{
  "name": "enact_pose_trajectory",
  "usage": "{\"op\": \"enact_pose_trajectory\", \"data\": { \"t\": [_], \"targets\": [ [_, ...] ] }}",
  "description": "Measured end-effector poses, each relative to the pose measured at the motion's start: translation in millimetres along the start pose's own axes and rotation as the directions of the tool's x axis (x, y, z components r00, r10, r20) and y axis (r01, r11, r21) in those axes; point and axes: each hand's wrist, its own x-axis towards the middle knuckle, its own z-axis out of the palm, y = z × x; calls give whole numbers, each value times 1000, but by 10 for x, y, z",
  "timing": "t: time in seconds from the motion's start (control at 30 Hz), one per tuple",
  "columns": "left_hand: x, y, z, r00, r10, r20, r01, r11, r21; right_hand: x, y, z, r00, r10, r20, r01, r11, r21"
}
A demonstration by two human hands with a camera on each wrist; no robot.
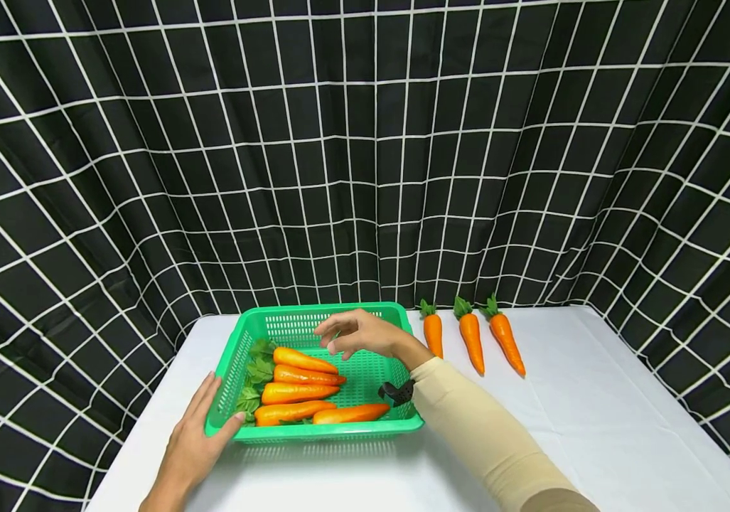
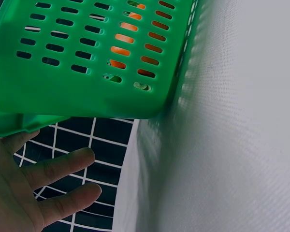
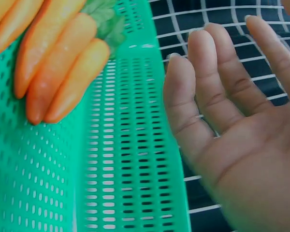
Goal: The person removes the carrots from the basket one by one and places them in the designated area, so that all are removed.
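Observation:
A green plastic basket [image 1: 377, 429] with slotted walls stands on the white-covered table. Several orange carrots [image 1: 306, 392] with green leafy tops lie inside, most side by side with their leaves to the left; one carrot [image 1: 352, 414] lies along the front wall. My left hand [image 1: 193, 434] rests at the basket's front left corner, thumb at the rim. Its fingers [image 2: 63, 166] are straight and spread in the left wrist view. Over the back part of the basket hovers my right hand [image 1: 358, 333], fingers loosely bent. Nothing lies in its palm [image 3: 261, 154] in the right wrist view.
Right of the basket, three more carrots lie in a row on the table [image 1: 595, 412]: a left one [image 1: 433, 334], a middle one [image 1: 470, 341] and a right one [image 1: 507, 343]. A black cloth [image 1: 365, 178] with a white grid hangs behind and at both sides.

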Motion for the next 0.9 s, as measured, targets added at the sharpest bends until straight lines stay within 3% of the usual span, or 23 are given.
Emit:
{"op": "enact_pose_trajectory", "data": {
  "t": [0.17, 0.3, 0.53, 0.73, 0.9],
  "targets": [
    [0, 9, -6, 1000, 3, -6, -3, 1000, 0, 69, 83, 18, 996, 82, 25, -81, 996, -36],
    [2, 11, -3, 1000, -4, -7, 4, 1000, -1, 109, 141, 42, 983, 153, 99, -145, 986, -82],
    [0, 13, -2, 1000, 1, -8, -1, 1000, -1, 141, 236, 99, 944, 265, 197, -231, 957, -178],
    [4, 8, 1, 1000, 10, -12, -10, 1000, -6, 145, 281, 141, 907, 351, 232, -294, 923, -247],
    [2, 9, 6, 1000, 9, -13, -9, 1000, -1, 147, 338, 160, 863, 434, 260, -348, 882, -317]
  ]
}}
